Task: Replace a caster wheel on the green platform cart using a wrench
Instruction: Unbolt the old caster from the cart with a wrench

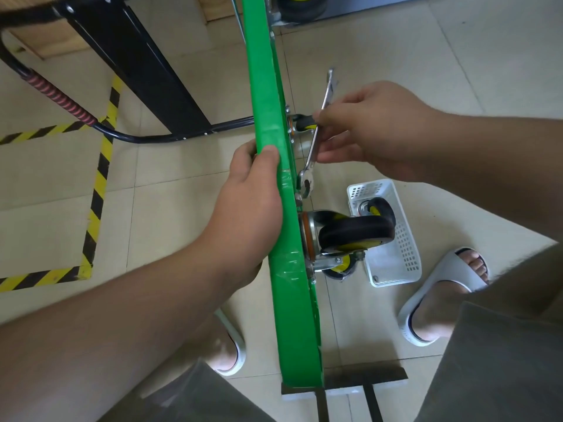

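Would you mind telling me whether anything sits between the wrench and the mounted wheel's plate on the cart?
Nothing visible does. The right hand holds the wrench mid-shaft, its ring end close by the edge of the wheel's plate, beside the cart's underside. The left hand grips the cart's edge on the other side.

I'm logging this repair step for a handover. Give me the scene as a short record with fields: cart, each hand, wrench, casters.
green platform cart: tipped on edge
left hand: grips the cart's deck edge
right hand: pinches the wrench mid-shaft
wrench: ring end beside the mounted caster's plate; bolt contact unclear
spare caster: in the white basket beside the cart
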Demonstrator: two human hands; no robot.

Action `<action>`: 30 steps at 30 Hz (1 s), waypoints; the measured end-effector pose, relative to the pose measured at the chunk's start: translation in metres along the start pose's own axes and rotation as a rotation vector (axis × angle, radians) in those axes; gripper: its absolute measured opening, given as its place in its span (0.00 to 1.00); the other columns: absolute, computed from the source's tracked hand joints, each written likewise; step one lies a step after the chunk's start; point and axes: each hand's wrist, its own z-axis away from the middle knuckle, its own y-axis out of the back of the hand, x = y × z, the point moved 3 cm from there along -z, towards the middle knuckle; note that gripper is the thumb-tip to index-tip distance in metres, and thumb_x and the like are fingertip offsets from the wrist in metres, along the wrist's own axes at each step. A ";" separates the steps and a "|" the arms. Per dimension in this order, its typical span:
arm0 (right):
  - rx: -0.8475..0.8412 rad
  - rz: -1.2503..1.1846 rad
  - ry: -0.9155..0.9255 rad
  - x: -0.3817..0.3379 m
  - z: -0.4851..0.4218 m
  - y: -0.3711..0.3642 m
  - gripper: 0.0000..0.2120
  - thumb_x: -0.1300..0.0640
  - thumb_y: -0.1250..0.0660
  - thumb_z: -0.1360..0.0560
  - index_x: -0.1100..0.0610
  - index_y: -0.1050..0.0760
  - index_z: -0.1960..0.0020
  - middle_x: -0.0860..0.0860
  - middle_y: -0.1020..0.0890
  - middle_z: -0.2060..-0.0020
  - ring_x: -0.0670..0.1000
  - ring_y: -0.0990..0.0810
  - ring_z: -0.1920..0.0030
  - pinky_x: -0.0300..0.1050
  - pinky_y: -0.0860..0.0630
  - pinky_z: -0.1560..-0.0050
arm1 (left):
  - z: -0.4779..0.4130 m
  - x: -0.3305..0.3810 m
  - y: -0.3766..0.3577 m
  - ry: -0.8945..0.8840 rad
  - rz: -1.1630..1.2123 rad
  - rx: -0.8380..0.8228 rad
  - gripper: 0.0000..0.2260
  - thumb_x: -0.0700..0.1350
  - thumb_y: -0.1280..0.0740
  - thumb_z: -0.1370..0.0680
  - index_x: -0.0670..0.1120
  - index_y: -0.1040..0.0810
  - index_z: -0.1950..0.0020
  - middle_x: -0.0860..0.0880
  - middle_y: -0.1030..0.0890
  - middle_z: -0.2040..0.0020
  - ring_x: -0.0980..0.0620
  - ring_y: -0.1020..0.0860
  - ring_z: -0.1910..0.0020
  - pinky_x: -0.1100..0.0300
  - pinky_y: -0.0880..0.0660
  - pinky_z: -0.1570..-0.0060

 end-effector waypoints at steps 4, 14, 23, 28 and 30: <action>-0.044 -0.001 -0.051 0.008 -0.002 -0.008 0.12 0.61 0.31 0.20 0.69 0.23 0.42 0.67 0.16 0.50 0.61 0.12 0.55 0.49 0.15 0.53 | -0.002 -0.002 0.000 -0.006 -0.006 0.002 0.12 0.55 0.44 0.14 0.58 0.24 0.35 0.48 0.23 0.59 0.49 0.24 0.61 0.54 0.24 0.63; -0.143 0.013 0.088 -0.010 0.015 -0.018 0.10 0.62 0.30 0.21 0.63 0.23 0.41 0.61 0.14 0.50 0.57 0.12 0.54 0.49 0.14 0.51 | -0.001 -0.001 0.001 -0.014 -0.011 -0.002 0.12 0.55 0.44 0.14 0.60 0.25 0.35 0.51 0.19 0.62 0.52 0.20 0.64 0.59 0.21 0.68; -0.202 0.379 0.543 -0.021 0.057 -0.018 0.07 0.60 0.27 0.23 0.57 0.19 0.46 0.57 0.14 0.54 0.56 0.13 0.54 0.56 0.16 0.50 | -0.002 -0.001 0.002 -0.082 0.015 0.008 0.12 0.54 0.44 0.14 0.58 0.25 0.34 0.45 0.18 0.51 0.46 0.17 0.57 0.61 0.21 0.67; -0.211 0.614 0.812 -0.010 0.085 -0.022 0.07 0.59 0.25 0.24 0.56 0.18 0.47 0.48 0.16 0.55 0.47 0.16 0.52 0.44 0.17 0.49 | -0.010 -0.013 0.004 -0.113 0.042 -0.042 0.15 0.46 0.41 0.16 0.45 0.25 0.31 0.44 0.17 0.52 0.44 0.18 0.53 0.52 0.20 0.56; -0.191 0.790 0.969 -0.005 0.094 -0.024 0.07 0.57 0.26 0.24 0.54 0.18 0.47 0.48 0.18 0.56 0.46 0.20 0.54 0.41 0.22 0.53 | -0.010 -0.012 0.006 -0.151 -0.033 -0.041 0.19 0.47 0.39 0.18 0.43 0.28 0.28 0.40 0.19 0.42 0.40 0.19 0.42 0.41 0.21 0.41</action>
